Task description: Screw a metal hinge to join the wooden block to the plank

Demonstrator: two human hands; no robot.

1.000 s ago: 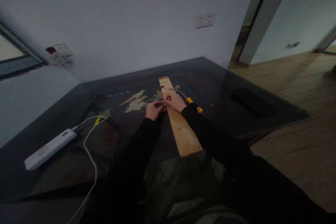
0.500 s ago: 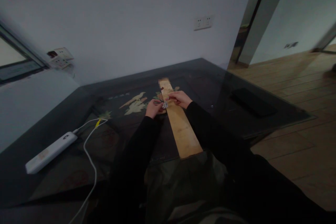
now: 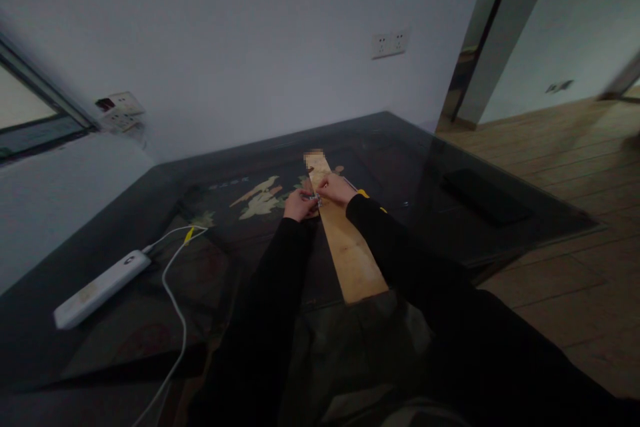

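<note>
Wooden board, long and pale, lies flat on a dark, glossy table, running away from the wearer, its near end close to the table's near edge and its far end blurred. About midway along, at its left edge, we see two bare hands working close together over a small silvery piece, too small and dim for us to name. The left hand comes in from the left, thumb and fingers in a narrow pinch that seems to hold the piece; the right hand rests over the board, fingertips drawn close together, though we cannot tell whether they grip anything. Just beyond the right wrist, what looks like a yellow-handled screwdriver is partly hidden by the dark sleeve. In our judgement, such fine work goes best with the left pinch firm but light, the right wrist braced on the wood, and the board pressed flat so it cannot slide; lower knuckles would leave the piece in plainer sight. Well apart, at left, lies a white device with a pale cable.
</note>
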